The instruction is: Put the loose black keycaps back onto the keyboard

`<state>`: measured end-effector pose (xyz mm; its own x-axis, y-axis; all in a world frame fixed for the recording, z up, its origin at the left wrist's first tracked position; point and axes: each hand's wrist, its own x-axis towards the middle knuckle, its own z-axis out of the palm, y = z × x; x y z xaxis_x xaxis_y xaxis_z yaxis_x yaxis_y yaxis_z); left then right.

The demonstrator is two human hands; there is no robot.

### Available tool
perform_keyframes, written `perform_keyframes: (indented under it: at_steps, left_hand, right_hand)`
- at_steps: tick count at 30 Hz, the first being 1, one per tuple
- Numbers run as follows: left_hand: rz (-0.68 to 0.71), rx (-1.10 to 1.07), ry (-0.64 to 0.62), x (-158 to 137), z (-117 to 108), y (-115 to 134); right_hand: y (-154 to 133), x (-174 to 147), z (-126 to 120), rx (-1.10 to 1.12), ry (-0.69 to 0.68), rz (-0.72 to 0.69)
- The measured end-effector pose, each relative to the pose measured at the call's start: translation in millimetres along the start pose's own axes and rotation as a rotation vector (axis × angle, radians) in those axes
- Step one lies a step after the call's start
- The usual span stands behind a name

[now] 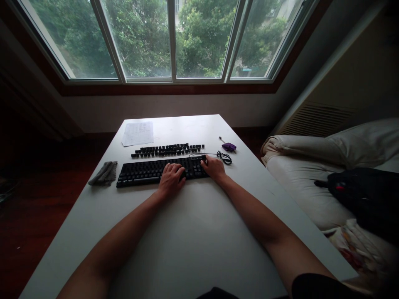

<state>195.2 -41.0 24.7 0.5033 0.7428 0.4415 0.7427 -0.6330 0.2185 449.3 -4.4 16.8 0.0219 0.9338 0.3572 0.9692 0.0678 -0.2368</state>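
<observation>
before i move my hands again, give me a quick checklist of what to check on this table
1. Left hand at the keyboard: ok, it lies over the keys, right of the middle.
2. Right hand free of small parts: cannot tell, its fingertips are at the keyboard's right end, too small to make out.
3. Loose keycaps off the keyboard: ok, lined up in rows behind it.
4. Coiled cable off the keys: ok, it lies beyond the right hand.
5. Purple item off the keyboard: ok, it lies behind the coil.
6. Key markings readable: cannot tell, too small in this view.
</observation>
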Motion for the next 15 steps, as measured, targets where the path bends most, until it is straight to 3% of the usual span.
perform_keyframes:
  at_steps: [15]
  left_hand:
    - [-0.146, 0.125, -0.067, -2.6, 5.0, -2.3]
  right_hand:
    - [2.7, 0.2, 7.9, 0.047, 0.025, 0.042]
